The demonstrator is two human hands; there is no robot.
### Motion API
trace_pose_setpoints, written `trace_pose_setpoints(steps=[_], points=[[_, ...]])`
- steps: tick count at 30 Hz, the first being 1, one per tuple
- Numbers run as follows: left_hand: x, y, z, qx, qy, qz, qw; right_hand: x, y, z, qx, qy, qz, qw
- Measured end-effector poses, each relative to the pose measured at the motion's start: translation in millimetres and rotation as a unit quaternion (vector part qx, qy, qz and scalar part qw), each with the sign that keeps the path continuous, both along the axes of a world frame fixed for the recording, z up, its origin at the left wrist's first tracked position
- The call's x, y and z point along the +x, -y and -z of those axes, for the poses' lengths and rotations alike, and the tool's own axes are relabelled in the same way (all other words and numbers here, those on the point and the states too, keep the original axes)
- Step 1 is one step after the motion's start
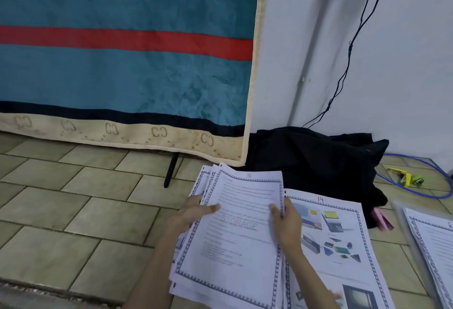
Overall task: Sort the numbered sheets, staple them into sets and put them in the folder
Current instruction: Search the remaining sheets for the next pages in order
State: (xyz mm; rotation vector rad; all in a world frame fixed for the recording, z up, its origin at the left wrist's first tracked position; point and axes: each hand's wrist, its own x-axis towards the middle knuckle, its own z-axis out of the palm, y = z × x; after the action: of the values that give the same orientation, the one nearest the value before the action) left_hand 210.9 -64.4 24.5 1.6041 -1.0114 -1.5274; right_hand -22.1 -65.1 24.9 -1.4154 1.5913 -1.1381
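head view shows the left hand [193,218] and right hand [285,223], fingers closed on either side edge of a fanned stack of sheets [235,240], held above the tiled floor [73,210] beside sheet 14 [333,235]. thin, limp and slippery, the pages likely slide apart, so pinching both edges firmly seems wise.

Held sheet [235,223] reads "STORAGE"; neighbouring sheet [328,235] "14".

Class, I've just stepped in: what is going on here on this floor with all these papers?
A person on the tiled floor holds a fanned stack of bordered sheets, left hand at its left edge, right hand at its right. The top sheet looks marked 11. A picture sheet marked 14 lies beside it, another pile farther right. A yellow stapler lies untouched by the wall.
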Motion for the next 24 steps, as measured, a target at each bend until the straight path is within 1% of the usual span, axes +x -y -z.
trace_pose_setpoints(steps=[1,3,4,6,8,10,11,12,13,14,15,16,17,18,19,22,24], points=[[0,-2,1,-0.013,0.010,0.002,1.000,1,1,2,0.012,0.005,-0.016,1.000],[3,-5,0,-0.019,0.003,-0.013,1.000,2,1,0,0.026,0.029,-0.041,0.998],[8,-6,0,-0.015,-0.014,-0.014,1.000,1,0,-2,0.021,0.041,-0.046,0.998],[15,-9,-6,-0.011,-0.085,-0.009,0.996,-2,-3,-9,0.019,0.053,-0.049,0.997],[20,-13,-16,-0.018,-0.151,-0.019,0.988,-4,-6,-19,0.080,0.099,-0.076,0.989],[24,-13,-22,-0.025,-0.176,-0.022,0.984,-4,-8,-27,0.138,0.136,-0.138,0.971],[25,-12,-25,-0.027,-0.176,-0.021,0.984,-5,-9,-27,0.147,0.129,-0.152,0.969],[24,-10,-26,-0.032,-0.170,-0.032,0.984,-5,-9,-28,0.142,0.111,-0.140,0.974],[23,-9,-27,-0.039,-0.145,-0.059,0.987,-8,-7,-27,0.131,0.086,-0.105,0.982],[22,-6,-26,-0.049,-0.085,-0.099,0.990,-12,-4,-25,0.121,0.055,-0.065,0.989],[22,-3,-23,-0.061,0.013,-0.143,0.988,-18,-1,-22,0.117,0.027,-0.035,0.992],[23,-1,-19,-0.065,0.116,-0.175,0.976,-23,1,-19,0.120,0.006,-0.020,0.993],[22,0,-16,-0.059,0.190,-0.191,0.961,-28,3,-16,0.127,-0.002,-0.016,0.992],[21,0,-14,-0.047,0.223,-0.193,0.954,-32,4,-12,0.139,-0.003,-0.018,0.990],[20,0,-12,-0.030,0.230,-0.187,0.955,-34,4,-8,0.151,0.004,-0.023,0.988],[19,4,-9,0.016,0.232,-0.165,0.959,-34,2,5,0.177,0.029,-0.035,0.983],[22,6,-7,0.020,0.239,-0.151,0.959,-33,2,15,0.186,0.034,-0.032,0.981]])
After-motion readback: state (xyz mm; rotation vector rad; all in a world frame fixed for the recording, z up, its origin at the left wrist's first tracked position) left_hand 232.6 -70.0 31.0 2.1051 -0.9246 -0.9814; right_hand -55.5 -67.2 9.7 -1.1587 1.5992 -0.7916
